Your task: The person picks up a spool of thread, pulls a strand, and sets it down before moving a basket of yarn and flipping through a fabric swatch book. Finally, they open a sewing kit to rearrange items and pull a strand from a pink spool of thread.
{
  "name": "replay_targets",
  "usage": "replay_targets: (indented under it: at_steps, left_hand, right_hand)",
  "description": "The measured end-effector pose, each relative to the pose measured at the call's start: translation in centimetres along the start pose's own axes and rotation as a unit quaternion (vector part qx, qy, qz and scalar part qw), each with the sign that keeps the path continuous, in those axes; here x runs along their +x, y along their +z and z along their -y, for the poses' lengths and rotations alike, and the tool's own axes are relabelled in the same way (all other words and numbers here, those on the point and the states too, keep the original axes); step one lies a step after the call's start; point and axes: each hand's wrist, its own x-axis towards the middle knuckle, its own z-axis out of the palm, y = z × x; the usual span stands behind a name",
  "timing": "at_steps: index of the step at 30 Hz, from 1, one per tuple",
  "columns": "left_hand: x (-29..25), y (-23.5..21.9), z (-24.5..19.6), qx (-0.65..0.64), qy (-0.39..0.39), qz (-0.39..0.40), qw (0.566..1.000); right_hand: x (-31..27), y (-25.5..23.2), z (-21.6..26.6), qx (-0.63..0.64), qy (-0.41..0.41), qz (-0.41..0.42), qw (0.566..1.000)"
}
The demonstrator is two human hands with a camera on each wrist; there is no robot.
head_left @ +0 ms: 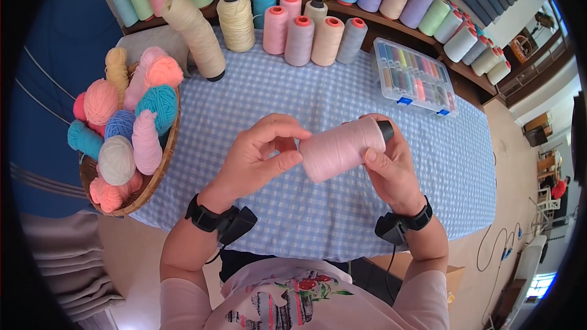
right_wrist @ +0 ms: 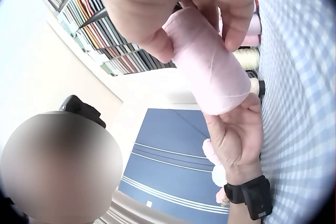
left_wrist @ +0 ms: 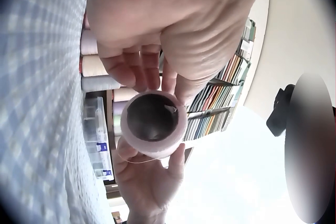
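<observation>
A cone of pale pink thread (head_left: 342,149) is held up over the checked cloth, tilted, its black tip to the right. My right hand (head_left: 391,165) grips it near that tip, thumb on the near side and fingers behind. At the wide end is my left hand (head_left: 263,153), fingers loosely bent, thumb and index fingertips right at the rim. The left wrist view looks into the dark hollow base (left_wrist: 152,118) of the cone, where a loose strand of thread (left_wrist: 137,161) loops below the rim. In the right wrist view, the left palm (right_wrist: 239,137) faces up beside the cone.
A wicker basket (head_left: 160,178) of yarn balls stands at left. Behind are a tall beige cone (head_left: 197,36), a cream cone (head_left: 236,24) and several smaller thread cones. A clear case (head_left: 416,79) of small spools lies back right. Thread cones line a curved shelf (head_left: 367,13).
</observation>
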Motion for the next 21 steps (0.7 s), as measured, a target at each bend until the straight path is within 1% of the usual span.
replay_targets:
  at_steps: [1, 3, 4, 6, 7, 9, 10, 12, 13, 15, 19, 21]
  left_hand:
    - [0.0, 0.0, 0.0, 0.0, -0.001, 0.0, 1.0]
    - [-0.1, 0.0, 0.1, 0.046, 0.007, 0.006, 0.999]
    - [-0.2, -0.1, 0.2, 0.045, 0.006, 0.007, 0.999]
    - [-0.2, -0.3, 0.3, 0.104, 0.022, 0.022, 0.994]
    - [-0.1, -0.3, 0.3, 0.103, 0.021, 0.023, 0.994]
    - [0.1, -0.1, -0.1, 0.193, 0.061, 0.027, 0.979]
    - [0.1, 0.0, -0.5, 0.192, 0.061, 0.029, 0.979]
    - [-0.2, 0.4, -1.1, 0.148, 0.007, 0.002, 0.989]
    - [-0.3, 0.4, -1.1, 0.147, 0.008, 0.006, 0.989]
    - [-0.5, 0.3, -1.0, 0.016, -0.048, 0.012, 0.999]
    - [-0.5, 0.5, -0.8, -0.012, -0.057, 0.032, 0.998]
    - [-0.3, 0.9, -0.7, -0.018, 0.009, 0.001, 1.0]
  right_hand:
    - [-0.1, 0.1, 0.1, 0.001, 0.0, -0.001, 1.0]
    - [-0.2, 0.1, 0.2, -0.05, 0.004, 0.01, 0.999]
    - [-0.2, 0.1, 0.1, -0.05, 0.005, 0.008, 0.999]
    - [-0.2, 0.1, 0.1, -0.071, 0.003, 0.015, 0.997]
    - [-0.2, 0.0, 0.0, -0.07, 0.003, 0.014, 0.997]
    - [-0.1, -0.4, -0.2, -0.085, -0.009, 0.015, 0.996]
    - [0.0, -0.4, -0.2, -0.085, -0.01, 0.013, 0.996]
    - [0.2, -0.5, -0.2, -0.07, -0.021, -0.027, 0.997]
    - [0.4, -0.8, -0.3, -0.07, -0.023, -0.03, 0.997]
    - [0.7, -1.5, -0.7, -0.041, -0.017, -0.06, 0.997]
    - [1.1, -1.6, -0.4, -0.01, 0.0, -0.081, 0.997]
    - [1.1, -1.5, -0.2, -0.005, 0.006, -0.092, 0.996]
